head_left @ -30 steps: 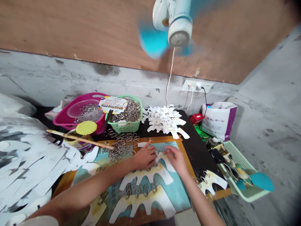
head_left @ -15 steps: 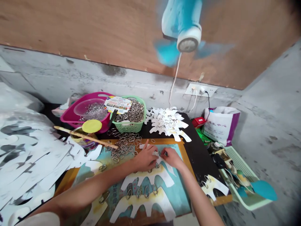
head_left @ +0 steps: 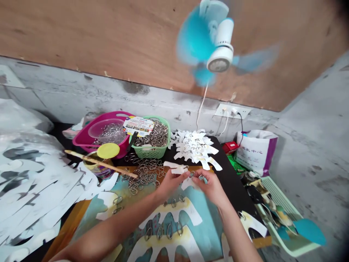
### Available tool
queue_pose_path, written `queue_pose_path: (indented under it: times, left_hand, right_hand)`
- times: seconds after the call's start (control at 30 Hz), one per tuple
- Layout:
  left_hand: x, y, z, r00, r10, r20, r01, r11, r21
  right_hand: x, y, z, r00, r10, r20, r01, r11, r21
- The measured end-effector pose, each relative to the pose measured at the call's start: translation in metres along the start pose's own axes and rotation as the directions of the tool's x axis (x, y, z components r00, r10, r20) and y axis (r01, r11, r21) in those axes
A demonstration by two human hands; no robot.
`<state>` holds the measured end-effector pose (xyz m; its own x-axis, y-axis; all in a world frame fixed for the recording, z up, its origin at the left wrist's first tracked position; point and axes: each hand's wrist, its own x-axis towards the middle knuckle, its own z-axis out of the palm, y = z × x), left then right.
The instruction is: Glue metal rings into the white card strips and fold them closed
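Note:
My left hand is closed in a pinch on a white cut-out piece that carries metal rings along one edge. Beside it, my right hand pinches the same piece near the rings, its fingertips almost meeting the left ones. Part of the piece hangs below the fingers, and the fingers cover some of its middle. On the blue work surface under my hands lie a white cut-out with rings and, nearer to me, another comb-shaped cut-out with several upright rings along its edge.
Loose metal rings are heaped behind my left hand. A green basket and a pink basket hold more. A stick lies across an open can. White cut-outs fill the left side. A fan spins overhead.
Both hands have raised the white cut-out off the work surface and turned it. The right hand has shifted to the right. My view has tilted up slightly.

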<state>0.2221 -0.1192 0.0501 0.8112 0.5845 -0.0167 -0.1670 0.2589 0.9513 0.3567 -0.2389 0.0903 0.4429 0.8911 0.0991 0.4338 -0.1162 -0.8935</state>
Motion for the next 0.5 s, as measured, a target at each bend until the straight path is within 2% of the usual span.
queue_pose_path:
  times: [0.1,0.2,0.37,0.43,0.5]
  left_hand:
    - [-0.001,0.011,0.007,0.998,0.042,-0.037,-0.042,0.999,0.000]
    - [-0.009,0.024,0.012,0.998,-0.012,-0.064,0.011,1.000,-0.018]
    - [-0.024,0.029,0.024,0.970,-0.082,-0.229,0.027,0.972,-0.235]
    - [-0.026,0.026,0.027,0.968,-0.117,-0.220,0.046,0.952,-0.304]
    - [-0.026,0.025,0.026,0.978,-0.126,-0.166,0.071,0.950,-0.304]
  right_hand:
    - [-0.007,-0.013,-0.004,0.999,-0.017,0.034,0.020,0.997,-0.080]
    - [-0.015,-0.027,-0.008,0.992,-0.091,0.088,0.102,0.987,-0.126]
    - [-0.024,-0.034,0.001,0.971,-0.238,0.038,0.233,0.967,0.099]
    - [-0.026,-0.029,0.008,0.963,-0.269,0.009,0.261,0.942,0.213]
    - [-0.027,-0.021,0.014,0.964,-0.267,-0.010,0.256,0.911,0.322]
